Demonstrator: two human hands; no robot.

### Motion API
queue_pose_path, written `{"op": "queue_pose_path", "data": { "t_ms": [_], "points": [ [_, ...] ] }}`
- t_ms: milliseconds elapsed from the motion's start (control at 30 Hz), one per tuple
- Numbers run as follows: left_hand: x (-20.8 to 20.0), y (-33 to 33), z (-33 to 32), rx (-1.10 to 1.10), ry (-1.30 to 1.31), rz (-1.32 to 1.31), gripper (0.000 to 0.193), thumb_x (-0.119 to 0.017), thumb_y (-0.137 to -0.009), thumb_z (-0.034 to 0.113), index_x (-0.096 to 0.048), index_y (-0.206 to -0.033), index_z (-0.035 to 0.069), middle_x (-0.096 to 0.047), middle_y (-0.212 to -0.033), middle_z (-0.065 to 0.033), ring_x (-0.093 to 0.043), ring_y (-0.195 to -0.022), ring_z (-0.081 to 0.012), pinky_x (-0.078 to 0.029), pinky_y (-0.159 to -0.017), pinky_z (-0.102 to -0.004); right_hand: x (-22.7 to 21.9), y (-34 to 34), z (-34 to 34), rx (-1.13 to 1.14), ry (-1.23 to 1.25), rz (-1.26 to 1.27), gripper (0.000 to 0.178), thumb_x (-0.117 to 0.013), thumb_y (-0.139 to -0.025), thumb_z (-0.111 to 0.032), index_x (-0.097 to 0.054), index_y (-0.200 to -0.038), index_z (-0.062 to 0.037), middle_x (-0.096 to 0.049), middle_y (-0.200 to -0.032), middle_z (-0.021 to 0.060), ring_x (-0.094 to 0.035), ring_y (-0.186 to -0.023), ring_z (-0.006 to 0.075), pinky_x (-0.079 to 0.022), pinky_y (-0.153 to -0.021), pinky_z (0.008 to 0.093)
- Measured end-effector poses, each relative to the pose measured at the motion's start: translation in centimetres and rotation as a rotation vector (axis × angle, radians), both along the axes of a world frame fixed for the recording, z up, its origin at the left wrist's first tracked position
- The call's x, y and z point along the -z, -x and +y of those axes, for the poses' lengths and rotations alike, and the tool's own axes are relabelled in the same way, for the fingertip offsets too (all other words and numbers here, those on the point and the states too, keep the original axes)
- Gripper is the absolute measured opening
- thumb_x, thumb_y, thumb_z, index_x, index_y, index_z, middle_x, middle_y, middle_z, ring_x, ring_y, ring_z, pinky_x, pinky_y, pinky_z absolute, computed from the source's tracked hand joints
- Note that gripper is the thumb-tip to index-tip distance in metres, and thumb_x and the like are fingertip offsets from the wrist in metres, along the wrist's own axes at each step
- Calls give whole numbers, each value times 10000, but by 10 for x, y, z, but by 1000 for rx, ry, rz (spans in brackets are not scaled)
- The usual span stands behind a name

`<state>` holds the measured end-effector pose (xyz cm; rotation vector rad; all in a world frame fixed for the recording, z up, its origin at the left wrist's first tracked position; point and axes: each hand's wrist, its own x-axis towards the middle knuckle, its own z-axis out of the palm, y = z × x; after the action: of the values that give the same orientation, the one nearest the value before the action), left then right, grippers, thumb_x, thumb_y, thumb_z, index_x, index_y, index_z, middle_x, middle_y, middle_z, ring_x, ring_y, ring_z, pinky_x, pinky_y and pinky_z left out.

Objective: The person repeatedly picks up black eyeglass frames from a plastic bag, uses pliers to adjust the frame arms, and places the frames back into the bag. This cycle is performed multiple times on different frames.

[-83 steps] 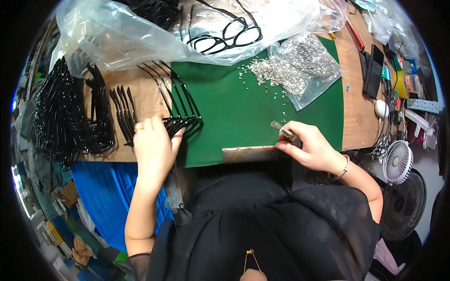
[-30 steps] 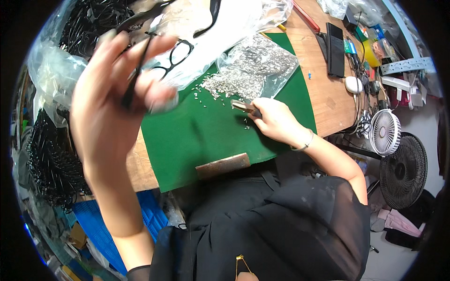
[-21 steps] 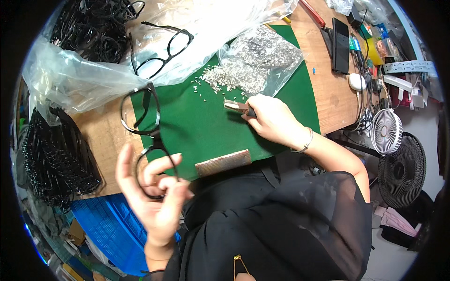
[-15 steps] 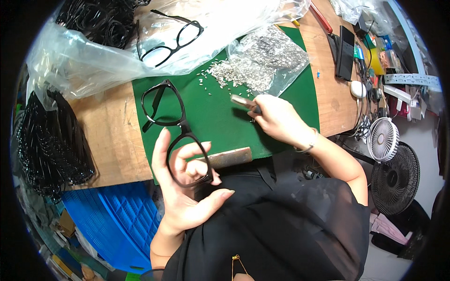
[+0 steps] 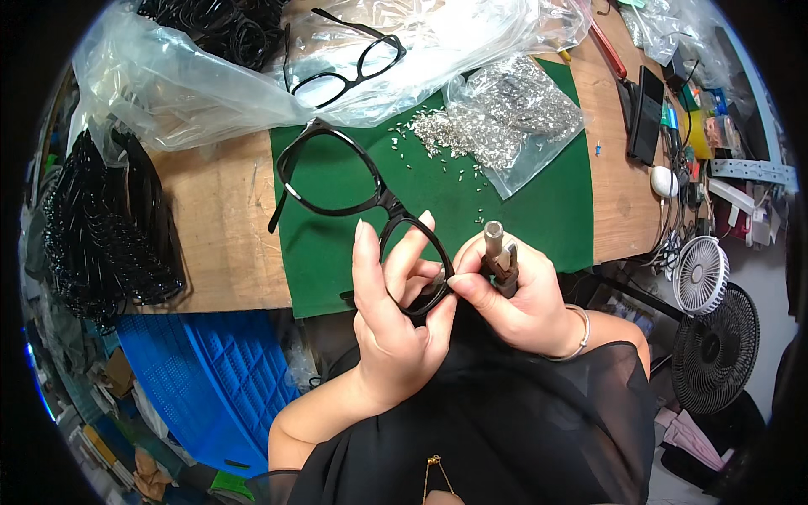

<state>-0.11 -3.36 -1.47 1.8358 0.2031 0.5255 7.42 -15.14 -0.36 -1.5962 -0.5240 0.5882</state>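
Black eyeglass frames [image 5: 389, 200] are gripped at one rim by my left hand [image 5: 387, 332], its fingers reaching through the lens opening. My right hand [image 5: 534, 307] is wrapped around pliers [image 5: 503, 268] with worn metal jaws pointing up. Its thumb and fingertip meet the outer edge of the held frames, near the hinge end; anything tiny pinched there is too small to make out. Beyond my hands, small silver metal pieces [image 5: 433, 132] lie loose on the green mat [image 5: 328, 261], beside a clear bag [image 5: 539, 114] holding many more.
A second pair of black frames [image 5: 358, 78] rests on clear plastic sheeting [image 5: 194, 93] at the back. Bundles of black temple arms [image 5: 109, 227] lie left. A phone [image 5: 645, 114] and cables are right. A blue crate [image 5: 202, 379] and fans [image 5: 715, 345] stand below table level.
My right hand has come left and nearer, from beside the silver pieces to the rim of the frames. The left hand has moved right and closed its thumb on the rim.
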Motion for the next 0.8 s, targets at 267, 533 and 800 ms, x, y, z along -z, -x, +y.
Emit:
{"op": "queue_pose_path", "data": {
  "t_ms": [267, 533, 800],
  "points": [
    [2, 1, 3, 113, 152, 24, 907, -604, -702, -128, -13, -1361, 70, -415, -1259, -184, -516, -973, -183, -496, -802, -270, -13, -3, 1, -26, -109, 596, 162, -604, -838, -127, -484, -882, -28, -509, -823, 0, -478, -750, 44, -410, -668, 207],
    [-18, 7, 27, 230, 353, 172, 890, -599, -726, -111, 0, -1361, 64, -440, -1241, -205, -562, -948, -183, -476, -834, -289, -27, -20, -5, -308, 35, 543, 172, -586, -844, -147, -501, -918, -17, -519, -858, 10, -474, -820, 75, -403, -743, 239],
    [-16, 13, 35, 401, 500, 124, 856, -537, -773, -126, 76, -1346, 39, -365, -1289, -262, -580, -988, -277, -468, -839, -327, -39, -32, -4, -754, 489, 9, 287, -557, -827, -251, -523, -886, 27, -581, -854, 210, -573, -802, 362, -458, -681, 405]
  ]
}}
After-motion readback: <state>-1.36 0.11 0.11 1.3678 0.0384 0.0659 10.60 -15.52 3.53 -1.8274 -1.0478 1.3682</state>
